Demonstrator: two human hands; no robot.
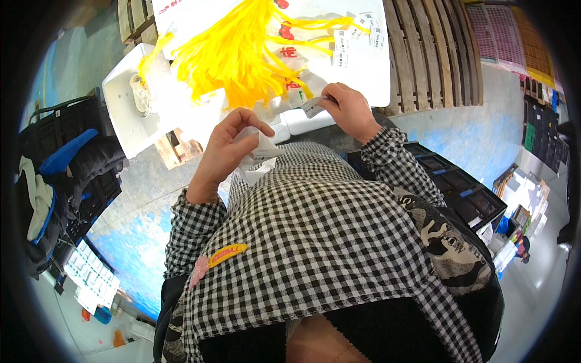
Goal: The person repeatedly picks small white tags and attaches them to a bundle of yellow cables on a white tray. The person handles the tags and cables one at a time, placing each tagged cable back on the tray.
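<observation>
My left hand (229,147) holds a strip of white printed labels (259,156) on backing paper above my lap. Between the thumb and fingers of my right hand (347,106) is a small white label (313,108), close to the end of a yellow ribbon (305,86). A large bundle of yellow ribbons (231,59) lies spread on a white printed sheet (367,84) in front of me. At the sheet's right side, several ribbons end in white printed tags (340,43). Glare hides part of the sheet at the left.
A white foam box (120,122) with a coil of pale cord or tape (141,96) stands at the left. A wooden pallet (435,54) lies to the right of the sheet. Black crates (458,181) are by my right side, and a dark cart with clothing (86,159) is at the left.
</observation>
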